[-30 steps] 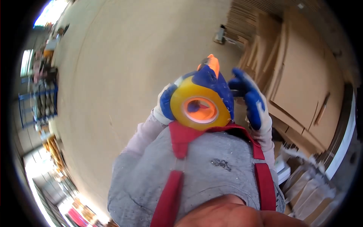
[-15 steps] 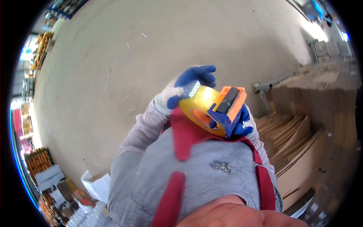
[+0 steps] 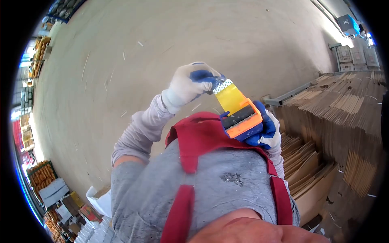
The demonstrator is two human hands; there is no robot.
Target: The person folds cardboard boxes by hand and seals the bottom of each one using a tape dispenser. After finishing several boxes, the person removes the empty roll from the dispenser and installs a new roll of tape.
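My right hand (image 3: 269, 129), in a white glove with blue-coated fingers, is wrapped round an orange and blue tape dispenser (image 3: 242, 120) with a black roller. It is in front of my chest. On the dispenser a yellow-looking roll of packing tape (image 3: 229, 98) faces up. Across the tape's far side runs a white strip with dark dots (image 3: 223, 86). My left hand (image 3: 190, 82), gloved alike, has its fingertips closed at that strip, pinching what looks like the clear loose end of the tape. The dispenser hides part of my right fingers.
Stacks of flat cardboard (image 3: 336, 105) stand close on my right, with a metal rail (image 3: 285, 96) at their edge. Scraps lie on the concrete floor (image 3: 162, 44). Goods, boxes and a white carton (image 3: 99, 200) line the left side. Pallet loads (image 3: 352, 54) stand far right.
My left hand has gone from spread fingers beside the roll to a pinch at the tape's end. The dispenser has turned, so its roller now faces me more and the roll's side is hidden.
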